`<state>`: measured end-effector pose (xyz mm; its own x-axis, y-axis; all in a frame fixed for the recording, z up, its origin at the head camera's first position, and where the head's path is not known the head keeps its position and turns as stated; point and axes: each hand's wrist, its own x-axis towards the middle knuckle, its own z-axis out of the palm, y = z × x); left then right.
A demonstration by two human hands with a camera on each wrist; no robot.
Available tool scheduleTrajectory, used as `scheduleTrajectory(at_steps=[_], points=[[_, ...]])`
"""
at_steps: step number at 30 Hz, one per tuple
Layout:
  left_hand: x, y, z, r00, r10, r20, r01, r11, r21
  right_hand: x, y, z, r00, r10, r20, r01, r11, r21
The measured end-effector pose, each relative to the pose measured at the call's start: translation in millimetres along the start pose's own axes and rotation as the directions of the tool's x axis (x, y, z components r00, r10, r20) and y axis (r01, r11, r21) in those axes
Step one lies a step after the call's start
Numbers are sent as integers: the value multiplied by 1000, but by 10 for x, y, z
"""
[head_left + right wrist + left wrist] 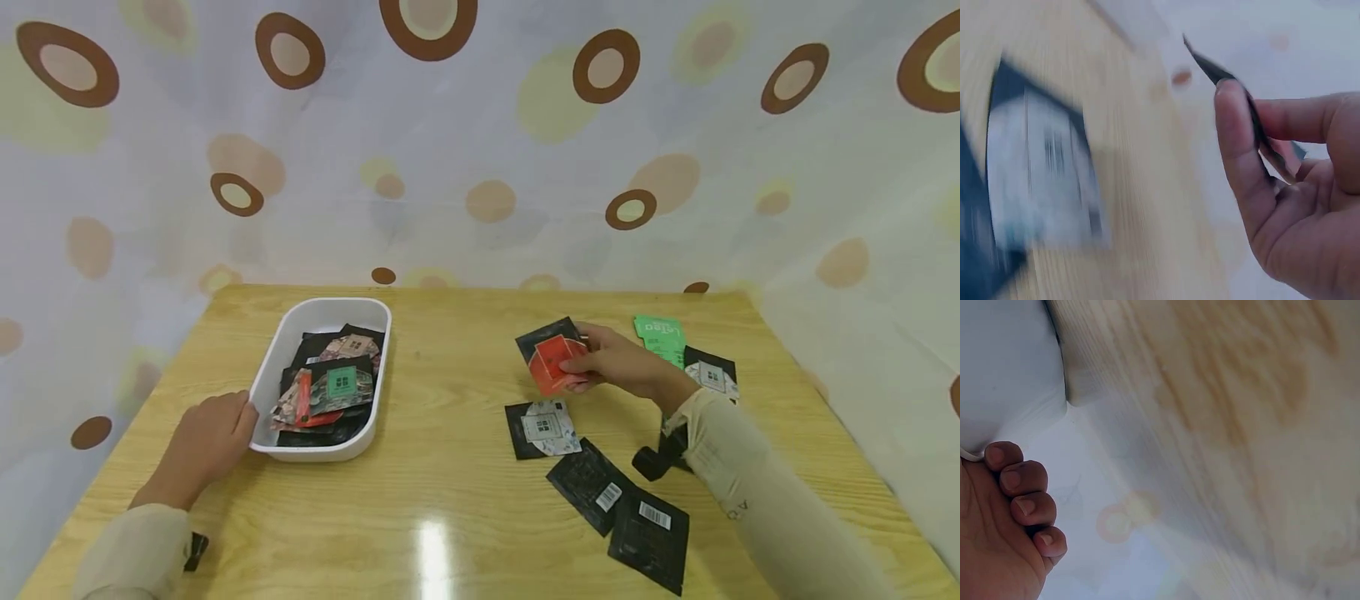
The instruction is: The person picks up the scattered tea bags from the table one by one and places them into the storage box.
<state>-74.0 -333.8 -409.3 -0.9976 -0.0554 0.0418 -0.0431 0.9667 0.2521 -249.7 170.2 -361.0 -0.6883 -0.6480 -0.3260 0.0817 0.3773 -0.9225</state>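
My right hand (615, 362) pinches a black-and-red sachet (553, 357) between thumb and fingers, lifted above the table. Seen edge-on in the right wrist view, the thin sachet (1210, 67) passes between the thumb and the curled fingers. At the near left corner of a white plastic bin (381, 367), my left hand (210, 437) holds the rim. The left wrist view has its curled fingers (1025, 478) against the bin's outer wall (1010, 381). Inside the bin lies a pile of sachets, a green-labelled one (341, 383) on top.
Just below the right hand lies a black-and-white sachet (542, 427), with two black barcoded sachets (648, 542) nearer me. Green sachets (662, 337) and another black-and-white one (712, 375) lie at the right, partly behind my forearm. A patterned cloth (450, 167) hangs behind the wooden table (450, 500).
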Motion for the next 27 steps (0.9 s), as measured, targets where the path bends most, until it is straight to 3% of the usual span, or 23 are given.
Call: scheduleTrajectory(at_steps=[6,12,16,21,24,27], points=[[32,57,30,1000,-9,7,9,999,-30,326,-349,559,997,-39,63,36,998,55],[8,69,38,1000,-6,-11,6,999,-32,751,-621,1199,999,-6,38,1,992,128],[-15,77,58,1000,-6,-4,6,999,-44,985,-759,1563,998,31,48,-42,972,232],[-14,73,70,1000,-1,-18,0,999,-35,1243,-931,1867,987,133,86,-155,917,368],[3,80,73,1000,6,-25,-7,999,-34,1368,-1010,1964,977,200,73,-212,894,395],[19,98,81,999,18,-30,-19,999,-32,1437,-1028,2015,977,209,41,-206,878,432]])
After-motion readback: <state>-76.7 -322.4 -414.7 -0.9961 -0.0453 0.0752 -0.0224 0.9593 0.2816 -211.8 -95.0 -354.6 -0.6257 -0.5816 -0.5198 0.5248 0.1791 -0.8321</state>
